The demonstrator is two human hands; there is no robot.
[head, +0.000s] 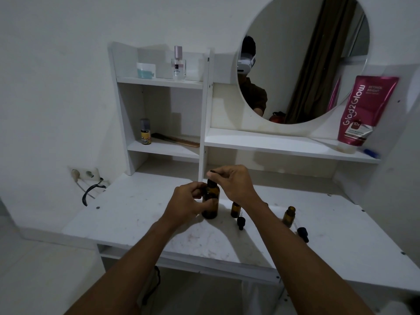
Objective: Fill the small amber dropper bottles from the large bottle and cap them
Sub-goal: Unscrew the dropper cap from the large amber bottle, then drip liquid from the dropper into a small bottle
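Observation:
The large amber bottle [211, 201] stands upright on the white desk [127, 214]. My left hand [188, 203] is wrapped around its body. My right hand [234, 183] pinches the black dropper cap [211, 177] at the top of that bottle. Two small amber dropper bottles stand open to the right: one [235, 209] partly behind my right forearm, the other [289, 216] farther right. A black dropper cap [241, 223] lies in front of the first, and another [303, 234] lies by the second.
A white shelf unit [159, 83] holds a jar, a perfume bottle, a small spray can and a comb. A round mirror [302, 57] and a pink lotion tube [363, 110] sit on the right. A wall socket with cable [88, 180] is at the left.

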